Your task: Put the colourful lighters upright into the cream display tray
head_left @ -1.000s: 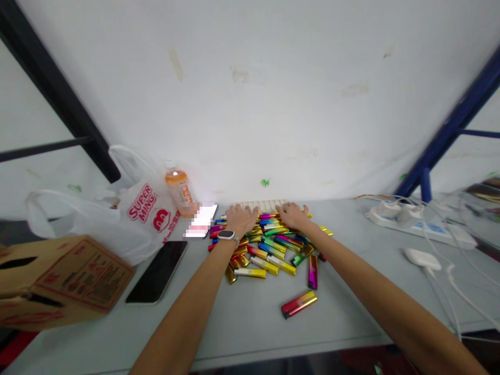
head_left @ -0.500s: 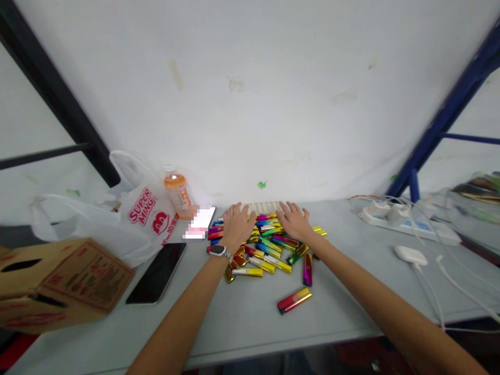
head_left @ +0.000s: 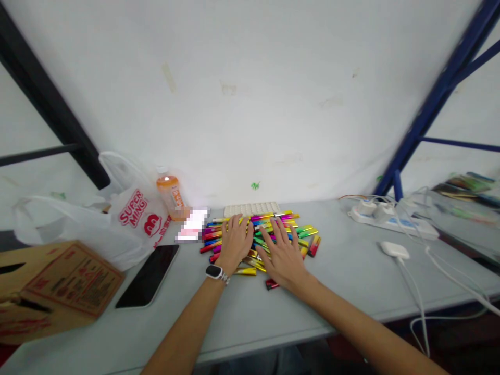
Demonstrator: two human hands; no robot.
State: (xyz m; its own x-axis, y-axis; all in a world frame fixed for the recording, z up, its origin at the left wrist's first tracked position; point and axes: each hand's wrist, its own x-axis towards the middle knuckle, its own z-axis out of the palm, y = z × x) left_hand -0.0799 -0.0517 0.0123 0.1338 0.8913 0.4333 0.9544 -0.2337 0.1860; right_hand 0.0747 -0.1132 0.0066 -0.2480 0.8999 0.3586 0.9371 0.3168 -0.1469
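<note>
Box (head_left: 74, 284) of cardboard, one, at the left end of the tabletop (head_left: 211, 338), its left side cut off. Behind it sits one white plastic bag (head_left: 135, 237) with red lettering, its contents hard to make out. Next are two phones: a dark phone (head_left: 148, 276) lying flat near the box and a lit phone (head_left: 194, 224), its screen blurred into blocks. One orange bottle (head_left: 170, 194) stands between the bag and the lit phone, its base blurred too. The left hand (head_left: 235, 237), with one watch (head_left: 213, 271) at the wrist, is open, palm down, over the lighters (head_left: 262, 216). There seem to be more than two dozen, heaped mid-tabletop, but the overlaps defeat an exact count. One white panel (head_left: 252, 209) lies behind them. The right hand (head_left: 286, 258) is likewise open, fingers spread over the heap; neither hand is closed round anything, and what lies under the palms cannot be told. Farther right are one power strip (head_left: 406, 225), one white charger (head_left: 394, 250) and several cables (head_left: 428, 251).
</note>
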